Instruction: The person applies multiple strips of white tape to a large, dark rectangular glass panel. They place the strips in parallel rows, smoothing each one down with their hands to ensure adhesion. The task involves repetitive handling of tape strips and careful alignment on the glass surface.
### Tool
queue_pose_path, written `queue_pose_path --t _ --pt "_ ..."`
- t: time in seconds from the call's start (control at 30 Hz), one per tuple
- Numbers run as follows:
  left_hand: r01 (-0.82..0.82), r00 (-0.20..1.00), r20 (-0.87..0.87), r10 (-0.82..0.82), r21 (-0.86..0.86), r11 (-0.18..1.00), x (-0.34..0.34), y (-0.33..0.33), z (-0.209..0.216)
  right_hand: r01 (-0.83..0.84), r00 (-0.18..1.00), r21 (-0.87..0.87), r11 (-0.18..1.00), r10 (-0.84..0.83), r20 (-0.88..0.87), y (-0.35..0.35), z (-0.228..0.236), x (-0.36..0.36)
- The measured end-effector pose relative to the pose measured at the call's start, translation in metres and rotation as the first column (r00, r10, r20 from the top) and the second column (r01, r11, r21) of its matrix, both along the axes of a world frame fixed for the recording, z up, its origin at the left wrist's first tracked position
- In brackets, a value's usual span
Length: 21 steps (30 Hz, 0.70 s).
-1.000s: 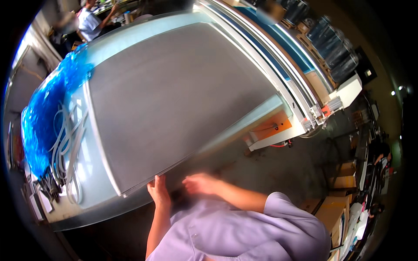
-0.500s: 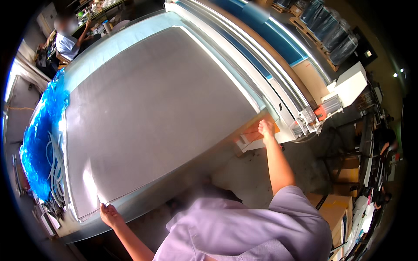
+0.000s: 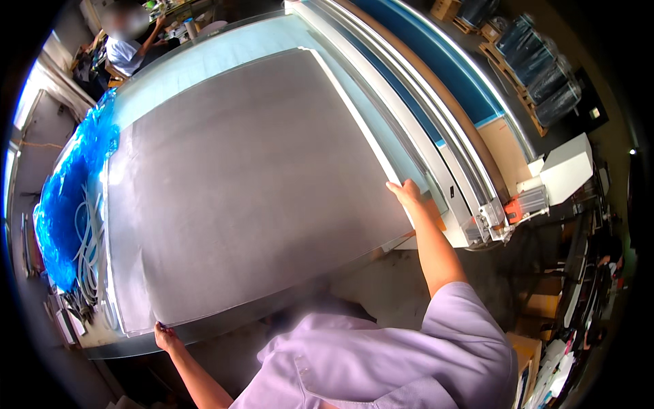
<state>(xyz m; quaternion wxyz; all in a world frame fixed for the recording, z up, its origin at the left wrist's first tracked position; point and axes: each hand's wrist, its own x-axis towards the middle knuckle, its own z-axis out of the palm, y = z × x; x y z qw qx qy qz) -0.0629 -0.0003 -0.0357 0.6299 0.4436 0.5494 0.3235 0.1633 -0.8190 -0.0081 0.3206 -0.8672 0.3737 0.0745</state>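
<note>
A large thin grey sheet point(image 3: 266, 177) lies over the broad flat table, its near edge running along the table's front. At its near left corner my left hand point(image 3: 165, 336) is closed in a pinch on the edge. My right hand point(image 3: 407, 193) grips the sheet's right edge, a little above the near right corner; the fingers under it are hidden. Beneath, more sheet edges show along the left and a pale strip along the right. An orange patch point(image 3: 434, 210) shows beside my right wrist.
Pale blue table surface point(image 3: 238, 48) borders the sheet's far side. Crumpled blue plastic film point(image 3: 61, 204) and coiled white tubing point(image 3: 87, 252) lie left. A long metal roller assembly point(image 3: 436, 123) runs along the right. Wrapped rolls point(image 3: 538, 68) stand on pallets beyond. Another person point(image 3: 126, 51) sits far left.
My right hand has moved from over the orange patch to the sheet's right edge. The sheet's near right corner now covers part of that area. My left hand stays at the near left corner.
</note>
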Motion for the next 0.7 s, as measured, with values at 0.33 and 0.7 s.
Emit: queue_pose_path --t 0.33,0.7 --pt "0.057 0.99 0.142 -0.02 -0.254 0.966 -0.003 -0.019 -0.007 -0.108 0.984 0.707 0.699 -0.027 0.178 -0.027 0.002 0.022" --pt "0.298 0.954 -0.107 -0.282 0.479 0.826 0.009 -0.034 0.014 -0.204 0.883 -0.333 0.921 0.32 0.343 0.061 0.075 -0.067"
